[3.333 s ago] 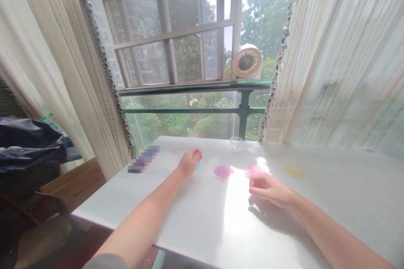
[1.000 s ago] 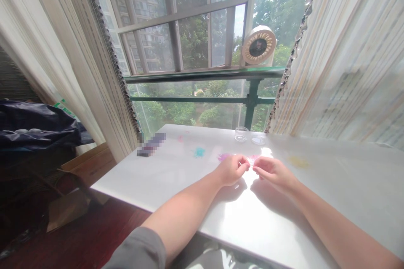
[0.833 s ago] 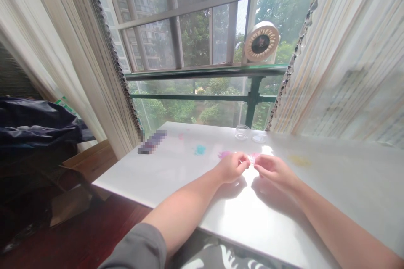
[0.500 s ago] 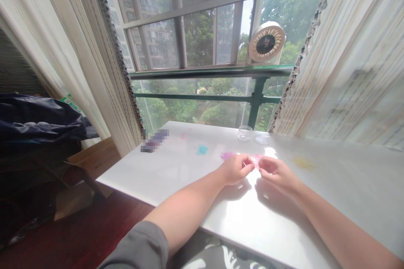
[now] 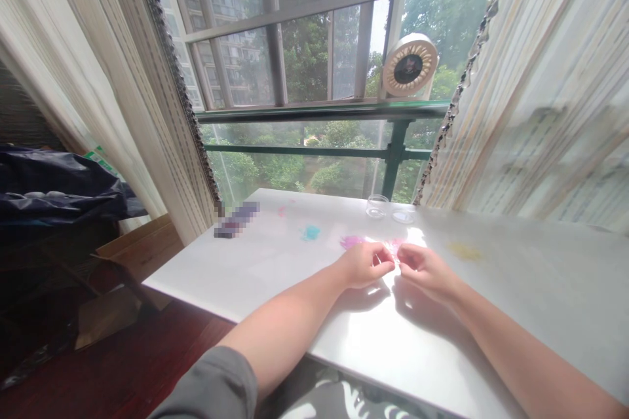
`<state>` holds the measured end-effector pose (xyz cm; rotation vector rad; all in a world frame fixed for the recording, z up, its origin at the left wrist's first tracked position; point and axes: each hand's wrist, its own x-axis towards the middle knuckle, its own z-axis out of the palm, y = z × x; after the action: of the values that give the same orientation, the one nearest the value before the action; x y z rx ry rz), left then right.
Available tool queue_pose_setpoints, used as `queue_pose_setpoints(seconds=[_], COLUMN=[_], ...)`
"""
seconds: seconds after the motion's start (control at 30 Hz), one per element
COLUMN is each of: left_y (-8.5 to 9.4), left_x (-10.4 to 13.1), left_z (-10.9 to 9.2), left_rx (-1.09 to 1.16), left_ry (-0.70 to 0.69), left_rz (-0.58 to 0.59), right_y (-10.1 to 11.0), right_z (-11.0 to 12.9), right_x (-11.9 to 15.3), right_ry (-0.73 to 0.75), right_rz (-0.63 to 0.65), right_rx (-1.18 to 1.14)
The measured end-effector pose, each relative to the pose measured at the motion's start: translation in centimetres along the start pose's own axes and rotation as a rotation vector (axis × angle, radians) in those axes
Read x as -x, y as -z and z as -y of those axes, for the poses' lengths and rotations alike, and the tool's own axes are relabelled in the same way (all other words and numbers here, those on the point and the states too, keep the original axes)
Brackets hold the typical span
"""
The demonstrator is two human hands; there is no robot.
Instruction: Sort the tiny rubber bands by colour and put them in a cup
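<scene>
Over the white table (image 5: 236,275), my left hand (image 5: 368,264) is closed in a pinch, its fingertips nearly meeting those of my right hand (image 5: 423,270), which is pinched too. Whatever sits between the fingertips is too small to make out. Just behind the hands, a purple-pink patch (image 5: 352,241) lies on the tabletop. A turquoise patch (image 5: 310,232) is farther left, and a yellow patch (image 5: 464,251) is to the right of my right hand. Beyond the hands stands a clear round container (image 5: 377,207), with a clear flat lid (image 5: 403,216) beside it.
A blurred dark object (image 5: 237,220) lies at the table's back left. A round white fan (image 5: 410,65) is at the window rail (image 5: 324,112). Curtains hang on both sides. A cardboard box (image 5: 140,245) stands left of the table, below a dark plastic bag (image 5: 59,183).
The whole view has shifted a little, so things appear slightly farther left. Both hands keep nearly the same pinched pose over the table.
</scene>
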<state>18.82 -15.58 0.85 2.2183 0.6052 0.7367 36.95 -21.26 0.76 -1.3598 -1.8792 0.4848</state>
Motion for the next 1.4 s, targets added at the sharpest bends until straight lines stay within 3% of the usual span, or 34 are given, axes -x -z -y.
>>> queue_pose_setpoints(seconds=[1.4], left_y=[0.32], left_x=[0.08], left_z=[-0.24], left_rx=[-0.046], left_ry=[-0.002], left_rz=[-0.002], right_y=[0.22], right_z=[0.47], right_x=[-0.17], right_ry=[0.026], right_rz=[-0.033], right_rx=[0.012])
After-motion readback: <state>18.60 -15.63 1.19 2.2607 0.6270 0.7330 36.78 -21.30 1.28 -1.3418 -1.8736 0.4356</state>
